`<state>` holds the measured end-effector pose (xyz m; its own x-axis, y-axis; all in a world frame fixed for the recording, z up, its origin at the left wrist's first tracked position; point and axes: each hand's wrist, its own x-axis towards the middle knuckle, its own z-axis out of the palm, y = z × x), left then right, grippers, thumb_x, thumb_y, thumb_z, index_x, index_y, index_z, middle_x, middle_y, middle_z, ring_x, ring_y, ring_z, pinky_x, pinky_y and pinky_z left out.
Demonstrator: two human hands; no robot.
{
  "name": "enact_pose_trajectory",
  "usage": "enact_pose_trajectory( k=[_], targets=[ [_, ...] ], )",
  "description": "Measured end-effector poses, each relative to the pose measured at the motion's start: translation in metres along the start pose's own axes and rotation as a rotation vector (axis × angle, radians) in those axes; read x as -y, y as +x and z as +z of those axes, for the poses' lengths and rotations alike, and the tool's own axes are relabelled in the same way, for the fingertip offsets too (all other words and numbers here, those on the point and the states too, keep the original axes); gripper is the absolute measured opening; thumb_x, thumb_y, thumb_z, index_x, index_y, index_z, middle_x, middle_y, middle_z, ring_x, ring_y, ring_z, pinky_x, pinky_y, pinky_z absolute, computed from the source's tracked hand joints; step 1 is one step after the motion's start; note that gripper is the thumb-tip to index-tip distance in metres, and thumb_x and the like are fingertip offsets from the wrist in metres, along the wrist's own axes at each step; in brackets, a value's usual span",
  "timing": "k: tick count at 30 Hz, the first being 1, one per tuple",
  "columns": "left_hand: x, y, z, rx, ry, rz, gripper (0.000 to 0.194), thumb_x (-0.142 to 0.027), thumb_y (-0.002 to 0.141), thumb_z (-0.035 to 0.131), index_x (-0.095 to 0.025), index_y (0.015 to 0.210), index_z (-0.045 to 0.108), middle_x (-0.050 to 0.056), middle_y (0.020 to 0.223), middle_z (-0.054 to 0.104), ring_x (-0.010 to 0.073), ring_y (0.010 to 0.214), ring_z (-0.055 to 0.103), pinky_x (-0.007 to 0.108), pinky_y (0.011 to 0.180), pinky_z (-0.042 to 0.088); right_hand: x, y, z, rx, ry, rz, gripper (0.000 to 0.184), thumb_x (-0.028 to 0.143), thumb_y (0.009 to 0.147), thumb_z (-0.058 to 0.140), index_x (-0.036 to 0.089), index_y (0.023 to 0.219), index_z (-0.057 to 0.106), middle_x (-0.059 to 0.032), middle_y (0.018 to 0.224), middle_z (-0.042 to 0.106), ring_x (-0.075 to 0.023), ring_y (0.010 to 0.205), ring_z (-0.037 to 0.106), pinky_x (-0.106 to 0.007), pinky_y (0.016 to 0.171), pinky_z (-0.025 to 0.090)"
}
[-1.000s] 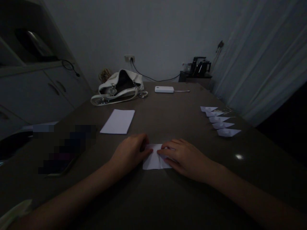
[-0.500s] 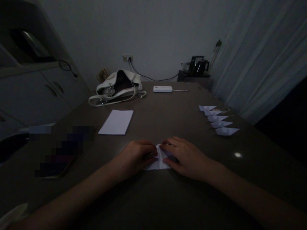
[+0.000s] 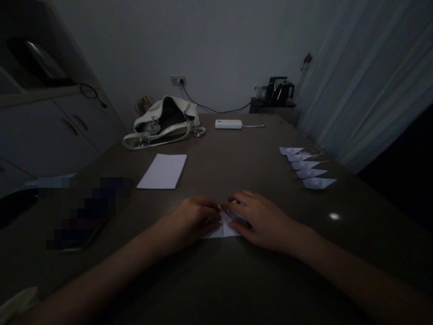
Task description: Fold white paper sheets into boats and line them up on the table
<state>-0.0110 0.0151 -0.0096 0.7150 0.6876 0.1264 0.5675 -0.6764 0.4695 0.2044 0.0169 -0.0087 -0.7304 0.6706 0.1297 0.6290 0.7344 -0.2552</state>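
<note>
Clearly, we are partway through folding: our left hand (image 3: 192, 221), curled with thumb and fingertips close together, and our right hand (image 3: 265, 221), bent with thumb and forefinger apart, both touch the folded paper (image 3: 221, 232) between them, which rises to a small peak under our fingertips. We cannot tell whether either hand pinches a layer. Ahead and to the right of our right hand, five paper boats (image 3: 306, 165) stand finished in a slanting row; ours, we judge, has folds left to make. Forward of our left hand lies a white stack of sheets (image 3: 162, 171), apparently unused. For moving, we have tabletop (image 3: 216, 280) toward us, its near edge out of view, and a broad stretch beyond our fingertips, up to the white power bank (image 3: 228, 124) near the far edge. Room tightens rightward past the boats, near the table's right edge, and leftward at a dark pixelated object (image 3: 91, 216).
</note>
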Motion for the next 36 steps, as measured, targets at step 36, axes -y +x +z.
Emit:
enact_pose_trajectory(
  k=[36],
  targets=[
    [-0.0045, 0.0006, -0.0047, 0.056, 0.017, -0.005, 0.019, -0.016, 0.089, 0.049, -0.015, 0.097, 0.066, 0.007, 0.099, 0.063, 0.0155, 0.087, 0.060, 0.026, 0.077, 0.046, 0.0034, 0.0005, -0.0020, 0.038, -0.040, 0.013, 0.036, 0.027, 0.086, 0.051, 0.018, 0.120, 0.054, -0.0114, 0.111, 0.054, -0.0237, 0.100, 0.050, -0.039, 0.084, 0.044]
  ],
)
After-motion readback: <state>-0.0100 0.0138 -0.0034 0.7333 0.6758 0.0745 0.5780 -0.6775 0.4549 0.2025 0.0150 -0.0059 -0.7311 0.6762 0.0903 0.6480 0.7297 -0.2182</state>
